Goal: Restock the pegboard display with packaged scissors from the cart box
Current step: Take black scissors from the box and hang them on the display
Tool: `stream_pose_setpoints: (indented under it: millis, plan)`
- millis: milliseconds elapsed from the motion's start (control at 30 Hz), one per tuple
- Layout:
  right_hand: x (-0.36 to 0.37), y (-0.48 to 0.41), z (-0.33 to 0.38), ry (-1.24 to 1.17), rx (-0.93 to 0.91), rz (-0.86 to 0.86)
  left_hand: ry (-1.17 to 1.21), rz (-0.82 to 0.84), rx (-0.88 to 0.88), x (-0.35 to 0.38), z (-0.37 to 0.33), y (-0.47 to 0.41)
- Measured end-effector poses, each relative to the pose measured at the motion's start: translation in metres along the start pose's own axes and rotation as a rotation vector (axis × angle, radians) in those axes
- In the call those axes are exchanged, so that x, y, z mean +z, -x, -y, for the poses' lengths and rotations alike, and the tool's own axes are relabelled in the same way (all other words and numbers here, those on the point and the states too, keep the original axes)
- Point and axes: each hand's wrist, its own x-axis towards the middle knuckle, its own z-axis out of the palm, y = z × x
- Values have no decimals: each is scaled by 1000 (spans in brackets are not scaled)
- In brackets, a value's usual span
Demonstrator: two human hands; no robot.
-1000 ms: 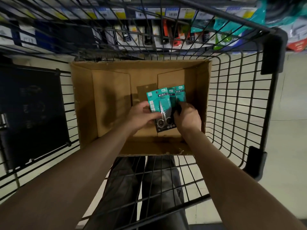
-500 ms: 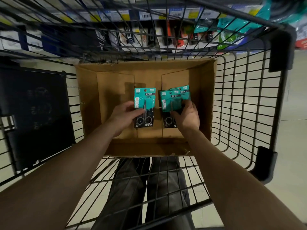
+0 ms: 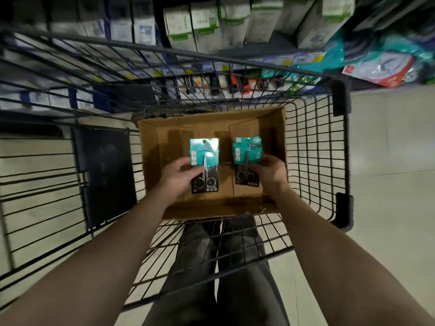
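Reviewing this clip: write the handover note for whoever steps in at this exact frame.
Left hand: grips one scissors pack over the cardboard box.
Right hand: grips a small stack of packs, count unclear, also over the box.
The box sits in the cart, which faces blurred shelves.
Done: packs are in hand.
Left: hang them on the pegboard, which cannot be made out here.
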Motion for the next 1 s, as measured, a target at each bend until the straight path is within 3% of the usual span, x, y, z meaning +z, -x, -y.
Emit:
stream_pose_setpoints:
  millis: [200, 467, 700, 1000]
  plan:
    - [-50, 89, 47, -259, -36, 14, -31, -19, 123, -5, -51, 64]
    - [-154, 183, 82, -353, -231, -251, -191, 117, 377, 55, -137, 146]
    - [-275, 238, 71, -510, -298, -358, -286, 290, 602, 162, -213, 216]
    - [-504, 282, -9, -649, -443, -525, -353, 415, 822, 378, -283, 329]
